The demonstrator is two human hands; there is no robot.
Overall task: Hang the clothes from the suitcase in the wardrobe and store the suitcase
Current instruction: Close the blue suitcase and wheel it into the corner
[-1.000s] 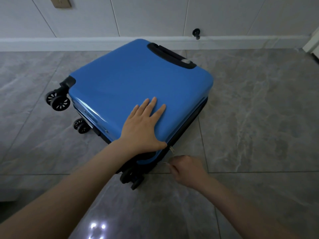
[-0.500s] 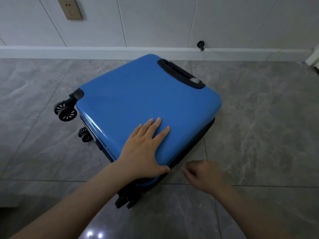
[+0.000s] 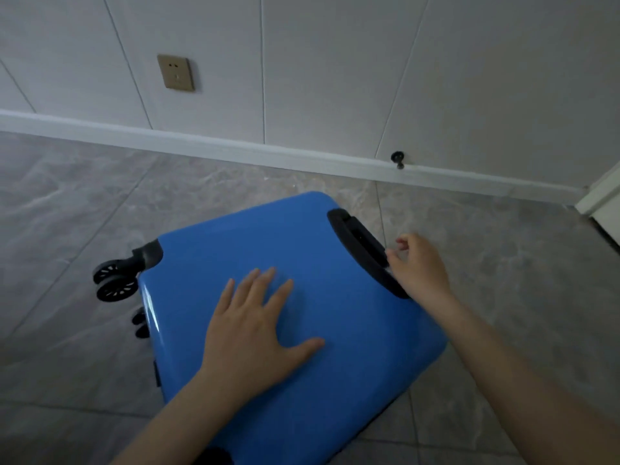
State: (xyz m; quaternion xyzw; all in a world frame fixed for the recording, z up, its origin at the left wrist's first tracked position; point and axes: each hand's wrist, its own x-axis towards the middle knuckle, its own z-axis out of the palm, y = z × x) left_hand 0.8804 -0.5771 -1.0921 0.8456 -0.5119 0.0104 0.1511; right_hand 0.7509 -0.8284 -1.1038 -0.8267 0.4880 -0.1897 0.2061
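Note:
A blue hard-shell suitcase lies flat and closed on the grey tiled floor, its black wheels at the left. My left hand rests flat on the lid with its fingers spread. My right hand hovers at the right side of the case, by the black top handle, with its fingers curled and blurred. I cannot tell whether it grips the zipper pull or anything else. No clothes and no wardrobe are in view.
A white panelled wall with a baseboard runs behind the suitcase, with a beige socket and a black door stopper. A white frame edge shows at the far right. Grey tiles surround the case.
My right hand has moved from the near corner of the case along its right side up to the handle. The view has tilted upward. My left hand stays flat on the lid.

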